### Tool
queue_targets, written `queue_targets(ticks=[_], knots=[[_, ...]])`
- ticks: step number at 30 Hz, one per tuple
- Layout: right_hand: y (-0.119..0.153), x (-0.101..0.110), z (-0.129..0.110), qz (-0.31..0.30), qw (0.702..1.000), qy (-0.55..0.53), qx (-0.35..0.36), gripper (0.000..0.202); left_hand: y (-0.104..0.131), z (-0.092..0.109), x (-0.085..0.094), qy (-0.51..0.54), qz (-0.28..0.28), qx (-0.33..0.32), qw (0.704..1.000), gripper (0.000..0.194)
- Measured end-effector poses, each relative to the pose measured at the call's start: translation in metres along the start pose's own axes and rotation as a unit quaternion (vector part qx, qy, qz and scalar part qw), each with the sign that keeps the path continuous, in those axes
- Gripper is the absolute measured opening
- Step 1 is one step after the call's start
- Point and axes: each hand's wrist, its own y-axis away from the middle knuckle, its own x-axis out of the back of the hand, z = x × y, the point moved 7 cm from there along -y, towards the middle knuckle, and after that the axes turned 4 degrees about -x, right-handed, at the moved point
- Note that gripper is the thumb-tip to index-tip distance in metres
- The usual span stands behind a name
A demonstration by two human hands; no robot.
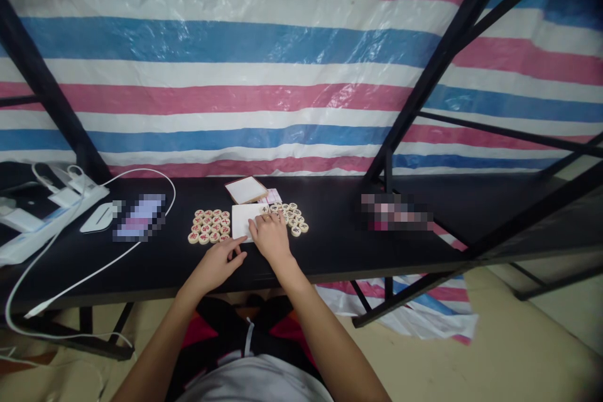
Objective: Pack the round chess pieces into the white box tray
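Note:
Several round pieces with red characters (208, 226) lie in rows on the black table, left of a white box (240, 221). Pieces with dark characters (296, 220) form a looser group on its right. My left hand (221, 262) rests by the box's near edge, fingers apart, holding nothing that shows. My right hand (269, 232) reaches over the right part of the box, its fingertips at the nearest dark-lettered pieces; whether it grips one is hidden. Behind the box lies a shallow white lid or tray (245, 190) with a brown edge, partly over a pink-and-white paper (270, 196).
On the left of the black table (330, 251) are a blurred-out phone (141, 217), a white flat device (98, 218), a power strip (56, 213) and a looping white cable (70, 286). A pixelated item (396, 212) lies right. Black metal posts stand before striped sheeting.

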Motion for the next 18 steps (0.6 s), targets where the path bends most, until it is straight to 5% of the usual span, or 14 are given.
queue_targets(ticks=[13, 18], knots=[[0.001, 0.012, 0.004, 0.046, 0.998, -0.051, -0.011, 0.031, 0.0, -0.001, 0.0, -0.006, 0.002, -0.002, 1.0, 0.04], [0.025, 0.026, 0.032, 0.055, 0.994, -0.06, -0.078, 0.027, 0.001, -0.001, 0.001, -0.004, 0.005, -0.005, 1.0, 0.04]])
